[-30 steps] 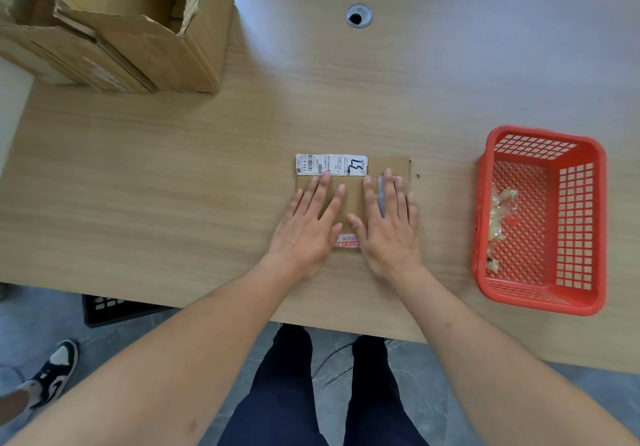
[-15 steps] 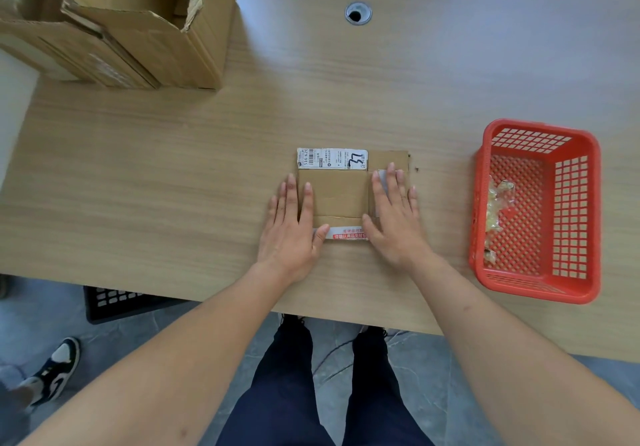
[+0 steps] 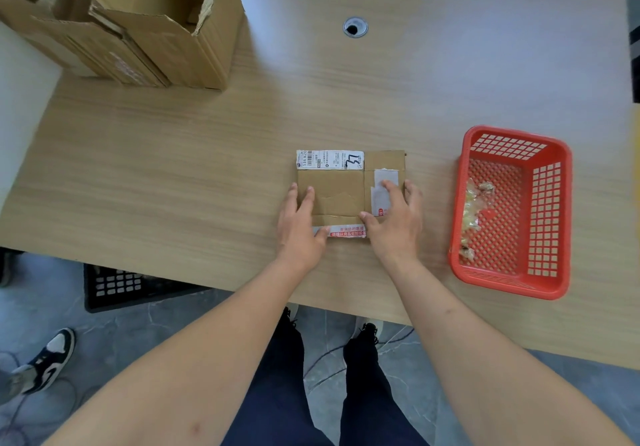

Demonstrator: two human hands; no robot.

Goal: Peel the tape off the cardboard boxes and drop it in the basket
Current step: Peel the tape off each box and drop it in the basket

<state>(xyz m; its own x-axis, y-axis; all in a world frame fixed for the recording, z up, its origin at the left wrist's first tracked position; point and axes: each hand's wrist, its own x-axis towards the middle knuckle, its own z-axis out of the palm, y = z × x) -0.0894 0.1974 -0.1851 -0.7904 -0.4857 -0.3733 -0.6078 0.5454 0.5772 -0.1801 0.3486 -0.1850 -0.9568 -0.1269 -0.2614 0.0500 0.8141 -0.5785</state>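
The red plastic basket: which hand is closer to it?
Right. The right hand rests on the flattened cardboard box beside the red plastic basket; the left hand lies farther away.

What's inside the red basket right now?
The red basket holds a few crumpled clear tape scraps along its left side. The rest of its mesh floor shows bare; nothing covers it.

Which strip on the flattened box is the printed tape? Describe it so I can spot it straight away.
On the wooden table, left of the red basket, lies a flattened cardboard box under both hands. The printed tape runs along its near edge, between the left hand and right hand. Unlike the barcode label on the far edge, it carries red lettering.
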